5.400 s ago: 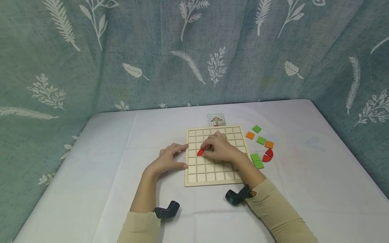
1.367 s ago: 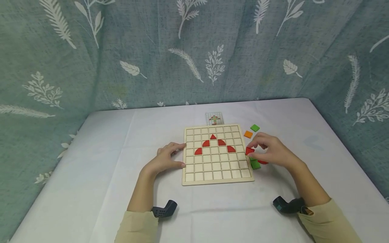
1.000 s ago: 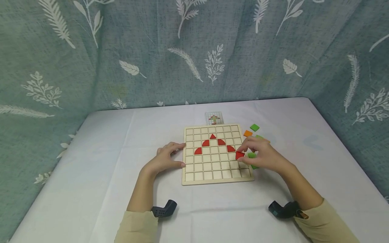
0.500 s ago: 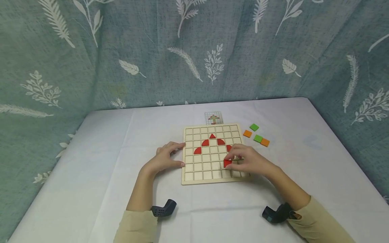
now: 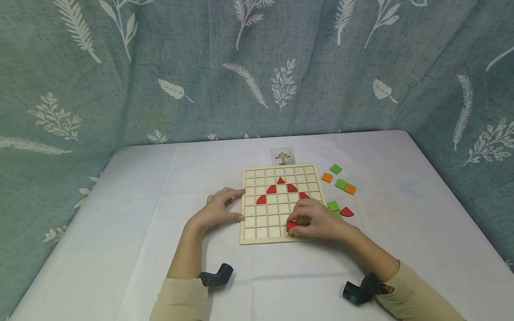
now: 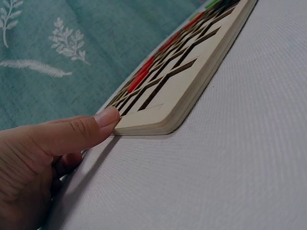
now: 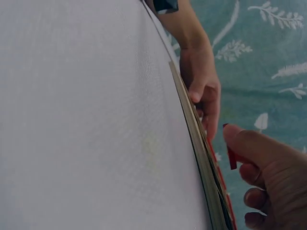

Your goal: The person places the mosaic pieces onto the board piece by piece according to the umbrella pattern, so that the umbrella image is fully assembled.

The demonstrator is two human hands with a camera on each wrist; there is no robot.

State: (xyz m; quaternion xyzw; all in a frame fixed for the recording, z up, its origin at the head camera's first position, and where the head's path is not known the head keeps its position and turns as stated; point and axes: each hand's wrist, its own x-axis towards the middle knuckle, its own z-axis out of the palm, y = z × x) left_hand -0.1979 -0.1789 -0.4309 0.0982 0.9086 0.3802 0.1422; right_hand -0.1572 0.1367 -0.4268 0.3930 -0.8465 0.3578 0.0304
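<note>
Right hand (image 5: 316, 221) pinches a red piece (image 5: 291, 226), shape unclear; relaxed left hand (image 5: 218, 208) touches the board (image 5: 262, 221).

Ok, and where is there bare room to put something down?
Bare white cloth lies left of the left hand, on the near side of the board between the black wrist devices, and right of the loose tiles. Crowded: the board's right edge, beside those tiles, and its near part, where the right hand pinches a red piece.
</note>
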